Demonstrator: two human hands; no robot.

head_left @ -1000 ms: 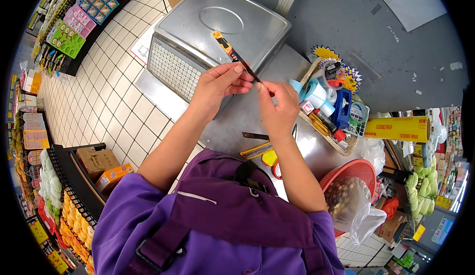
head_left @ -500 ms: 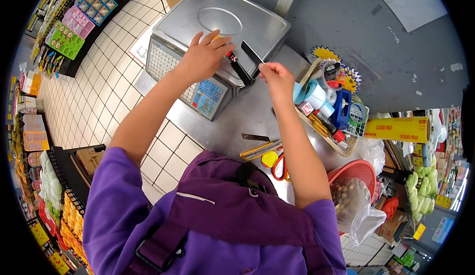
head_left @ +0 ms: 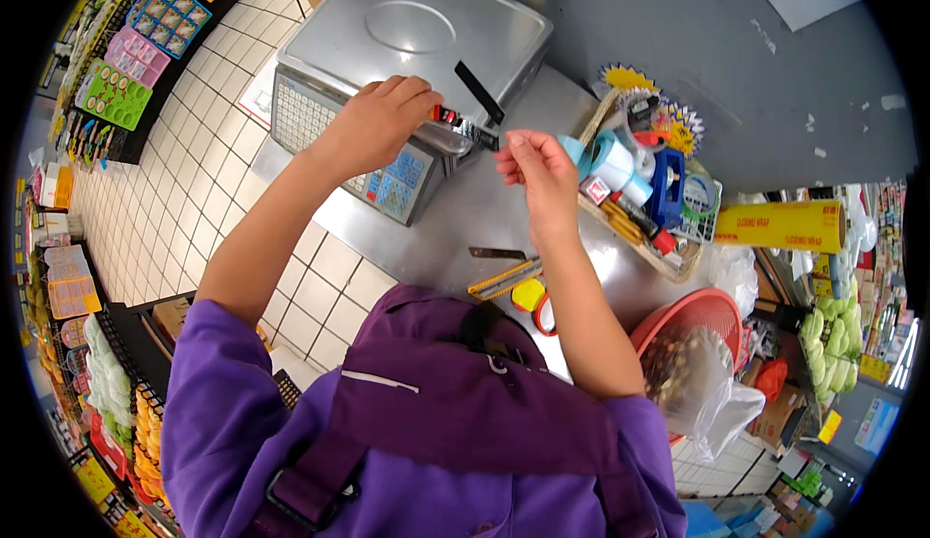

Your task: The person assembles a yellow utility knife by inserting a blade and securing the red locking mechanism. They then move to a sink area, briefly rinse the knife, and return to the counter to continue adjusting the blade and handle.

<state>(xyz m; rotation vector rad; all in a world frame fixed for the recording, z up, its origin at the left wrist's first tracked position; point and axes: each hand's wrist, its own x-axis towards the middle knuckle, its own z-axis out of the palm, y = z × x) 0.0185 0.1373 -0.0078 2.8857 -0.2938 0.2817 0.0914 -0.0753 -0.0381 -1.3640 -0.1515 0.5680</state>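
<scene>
Head view: the step in hand looks like handling a slim red-and-black tool-like piece [head_left: 473, 132] together with a flat, dull-black strip [head_left: 479, 91], both in front of or over the near corner of a silver metal weighing scale [head_left: 339, 59]. The next move seems to call for a sure hold on the slim piece and care around the strip's edges, in case it is sharp. The left hand [head_left: 373, 129] is bent over with its fingers curled together, closed on the red end of the piece; its thumb is hidden. The right hand [head_left: 544, 178] is half closed, thumb near the curled fingers, its fingertips just beside the piece's dark end; whether it grips anything cannot be told. The strip slants above that end, and its support is unclear. Nearer the body, a dark brown flat blade-like strip [head_left: 496, 252] and a yellow-edged long tool [head_left: 505, 279] lie on the grey metal counter [head_left: 436, 243].
</scene>
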